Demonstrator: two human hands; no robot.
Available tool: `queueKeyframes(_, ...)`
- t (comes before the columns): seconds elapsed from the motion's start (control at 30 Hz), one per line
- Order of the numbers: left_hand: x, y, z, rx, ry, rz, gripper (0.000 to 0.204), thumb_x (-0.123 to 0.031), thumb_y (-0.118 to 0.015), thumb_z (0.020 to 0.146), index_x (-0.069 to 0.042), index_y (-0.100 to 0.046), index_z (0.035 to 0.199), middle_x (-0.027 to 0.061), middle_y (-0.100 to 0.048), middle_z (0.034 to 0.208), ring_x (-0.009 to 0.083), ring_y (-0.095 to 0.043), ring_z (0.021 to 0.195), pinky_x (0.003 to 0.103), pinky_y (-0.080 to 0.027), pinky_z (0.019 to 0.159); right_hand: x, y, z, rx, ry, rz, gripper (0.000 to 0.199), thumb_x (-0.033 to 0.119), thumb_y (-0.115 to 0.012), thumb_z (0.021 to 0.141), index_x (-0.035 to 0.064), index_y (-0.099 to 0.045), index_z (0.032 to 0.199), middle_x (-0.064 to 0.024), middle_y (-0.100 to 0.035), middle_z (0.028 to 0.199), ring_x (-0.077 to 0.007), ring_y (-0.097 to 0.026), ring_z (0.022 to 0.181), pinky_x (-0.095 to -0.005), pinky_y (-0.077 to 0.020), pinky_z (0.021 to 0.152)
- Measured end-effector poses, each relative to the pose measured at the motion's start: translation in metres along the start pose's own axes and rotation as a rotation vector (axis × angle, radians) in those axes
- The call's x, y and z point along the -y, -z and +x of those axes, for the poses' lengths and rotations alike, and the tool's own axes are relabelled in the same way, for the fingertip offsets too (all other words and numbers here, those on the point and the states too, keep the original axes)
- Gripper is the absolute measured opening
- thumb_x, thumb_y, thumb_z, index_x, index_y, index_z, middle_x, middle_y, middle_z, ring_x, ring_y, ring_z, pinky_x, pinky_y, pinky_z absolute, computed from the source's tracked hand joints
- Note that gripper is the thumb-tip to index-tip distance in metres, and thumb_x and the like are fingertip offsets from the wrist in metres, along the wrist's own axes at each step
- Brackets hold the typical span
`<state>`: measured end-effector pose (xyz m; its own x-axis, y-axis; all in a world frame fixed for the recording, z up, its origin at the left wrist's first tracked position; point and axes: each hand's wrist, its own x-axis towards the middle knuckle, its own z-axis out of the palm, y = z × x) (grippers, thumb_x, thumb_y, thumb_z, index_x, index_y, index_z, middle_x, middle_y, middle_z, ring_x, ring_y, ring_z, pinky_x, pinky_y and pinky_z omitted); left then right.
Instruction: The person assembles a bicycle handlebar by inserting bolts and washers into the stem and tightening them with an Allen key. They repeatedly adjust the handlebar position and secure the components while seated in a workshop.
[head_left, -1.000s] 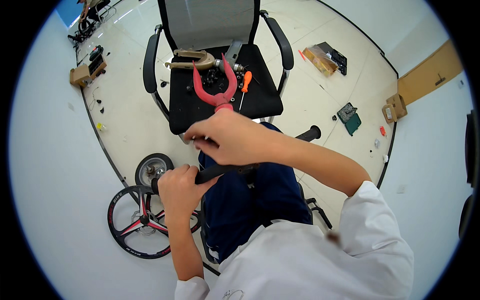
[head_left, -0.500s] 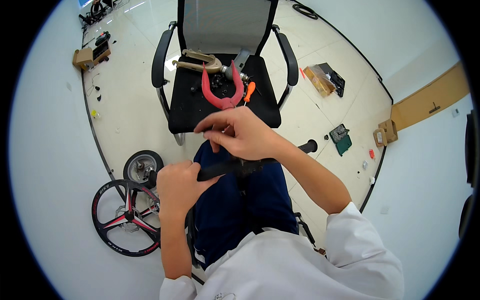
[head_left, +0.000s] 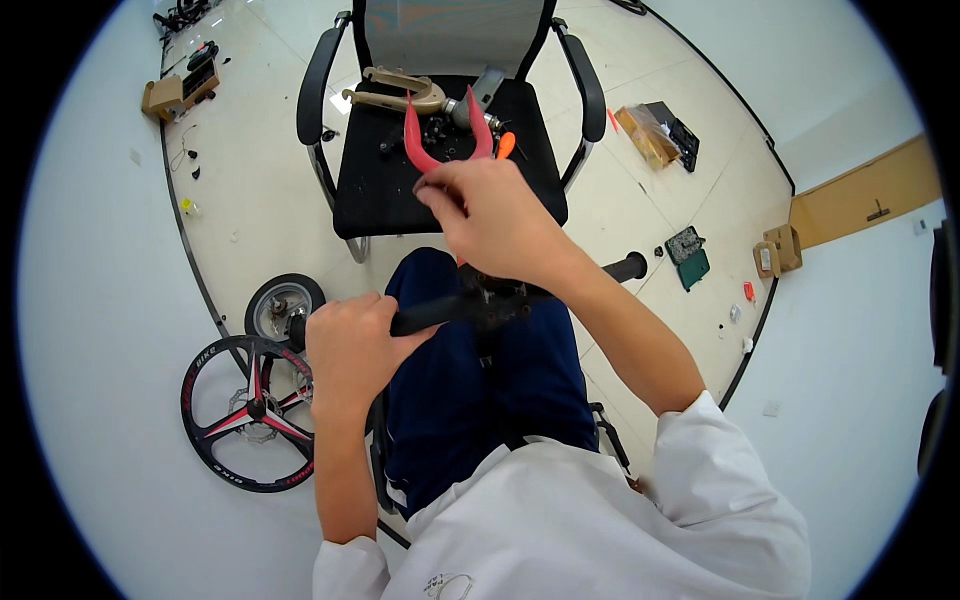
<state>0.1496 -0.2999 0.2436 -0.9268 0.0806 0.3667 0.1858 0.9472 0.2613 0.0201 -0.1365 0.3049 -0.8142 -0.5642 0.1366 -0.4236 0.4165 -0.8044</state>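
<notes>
My left hand [head_left: 352, 348] is wrapped round the black handlebar [head_left: 432, 314], which lies across my lap. My right hand [head_left: 490, 212] hangs over the near end of a red bicycle fork [head_left: 414, 142], its fingers curled together; what they hold, if anything, is hidden. The fork's two prongs point away from me, over the chair seat. Below my right wrist sits the dark clamp [head_left: 497, 305] at the middle of the bar. Just past that hand, the orange handle of a screwdriver [head_left: 506, 146] shows on the seat.
The black chair [head_left: 390, 200] ahead carries a beige fork [head_left: 395, 100] and small dark parts. On the floor at left lie a three-spoke wheel [head_left: 210, 430] and a smaller wheel [head_left: 262, 300]. To the right are a green case [head_left: 692, 268], an open tool case [head_left: 672, 128] and cardboard boxes [head_left: 785, 248].
My right hand has moved forward, away from me, onto the near end of the red fork, and its fingers have drawn together. My left hand keeps its grip on the handlebar. The view has shifted slightly.
</notes>
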Motion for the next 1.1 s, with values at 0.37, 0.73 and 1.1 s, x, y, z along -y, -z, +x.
queueKeyframes(0.37,-0.003,0.003,0.003,0.033,0.019,0.003,0.047,-0.044,-0.088,0.065,-0.005,-0.061,0.06,0.0074,-0.055,0.057,0.0283,-0.058,0.052,0.039,-0.043,0.052,0.024,0.025,0.002,0.452,-0.134,0.082,0.024,0.015,-0.06,0.096,-0.0056,-0.07,0.101,-0.0134,-0.068,0.072,-0.0254,-0.068,0.058,-0.0382,-0.0513,0.054)
queueKeyframes(0.73,0.003,0.002,-0.003,-0.008,0.002,-0.021,0.044,-0.04,-0.088,0.064,-0.006,-0.061,0.061,0.0073,-0.055,0.057,0.028,-0.058,0.052,0.039,-0.042,0.052,0.009,0.061,-0.051,0.359,0.126,-0.376,0.017,0.016,-0.074,0.089,-0.0003,-0.071,0.09,-0.011,-0.062,0.072,-0.0287,-0.06,0.063,-0.0372,-0.0467,0.06)
queueKeyframes(1.1,0.001,0.002,0.001,0.017,0.024,-0.022,0.044,-0.04,-0.088,0.064,-0.005,-0.062,0.061,0.0081,-0.055,0.057,0.0281,-0.059,0.052,0.039,-0.043,0.052,-0.006,0.044,-0.074,0.077,0.296,-0.568,0.016,0.015,-0.075,0.087,-0.0001,-0.072,0.088,-0.0126,-0.064,0.07,-0.0314,-0.064,0.065,-0.0388,-0.0514,0.061)
